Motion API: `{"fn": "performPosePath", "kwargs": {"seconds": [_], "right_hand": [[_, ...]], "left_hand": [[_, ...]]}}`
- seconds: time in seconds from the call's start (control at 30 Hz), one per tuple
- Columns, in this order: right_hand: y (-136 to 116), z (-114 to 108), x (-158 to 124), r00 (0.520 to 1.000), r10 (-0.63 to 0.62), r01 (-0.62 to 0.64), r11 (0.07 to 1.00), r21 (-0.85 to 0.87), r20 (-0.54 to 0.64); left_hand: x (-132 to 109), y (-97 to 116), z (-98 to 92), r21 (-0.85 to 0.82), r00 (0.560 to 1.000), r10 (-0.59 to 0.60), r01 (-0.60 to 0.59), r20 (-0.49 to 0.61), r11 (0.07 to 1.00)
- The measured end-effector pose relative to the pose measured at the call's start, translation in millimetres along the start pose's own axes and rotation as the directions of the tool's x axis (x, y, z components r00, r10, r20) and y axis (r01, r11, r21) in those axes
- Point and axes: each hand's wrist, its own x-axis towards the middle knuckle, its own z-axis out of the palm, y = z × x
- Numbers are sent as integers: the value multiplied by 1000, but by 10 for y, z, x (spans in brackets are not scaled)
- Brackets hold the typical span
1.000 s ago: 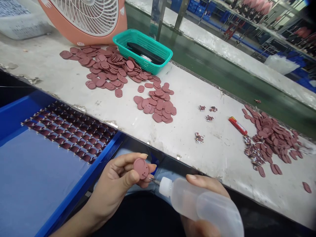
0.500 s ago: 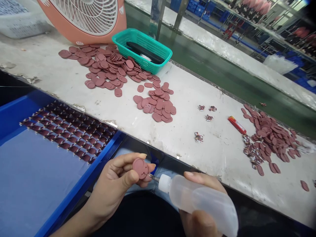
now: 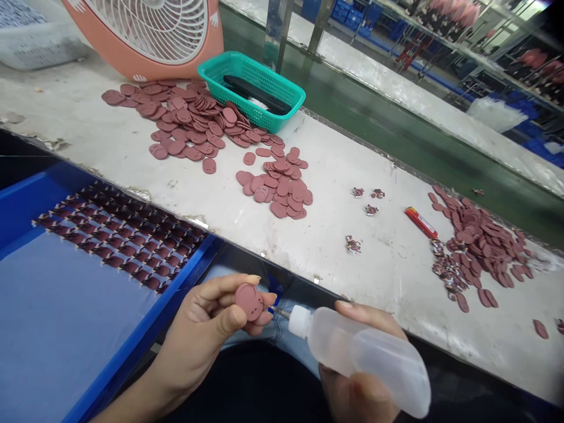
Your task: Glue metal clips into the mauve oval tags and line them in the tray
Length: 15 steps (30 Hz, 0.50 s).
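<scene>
Between the thumb and fingers of my left hand (image 3: 207,329) is a reddish-brown disc piece (image 3: 249,302) with small holes, its flat face turned up. My right hand (image 3: 365,358) is wrapped round a translucent squeeze bottle (image 3: 370,352) with a white cap. The bottle's thin metal tip (image 3: 280,312) points left at the piece, a small gap from its right edge. Both hands are in front of the table's near edge, above my lap. A pile of similar pieces (image 3: 286,185) lies on the table beyond them.
A blue tray (image 3: 145,335) with rows of assembled pieces is at the left. On the table (image 3: 335,205) are an orange fan (image 3: 132,64), a green basket (image 3: 282,120), a larger pile (image 3: 189,120), small figures (image 3: 353,244), a red-yellow packet (image 3: 420,222) and another pile (image 3: 484,241).
My right hand has drawn the bottle slightly to the right, so its tip has left the piece's surface. My left hand still holds the piece in nearly the same place.
</scene>
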Motion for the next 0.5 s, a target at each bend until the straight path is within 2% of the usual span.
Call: {"fn": "performPosePath", "kwargs": {"seconds": [0.2,0.4,0.5], "right_hand": [[38,-53,-22,998,35,-37,999,26,60],[67,-85,-66,998,43,-43,999,16,54],[73,-74,-36,984,129,-133,991,24,122]], "left_hand": [[6,3,8,21,1000,14,-14,18,1000],[17,4,-3,22,1000,11,-11,21,1000],[27,10,1,25,1000,-5,6,-20,1000]]}}
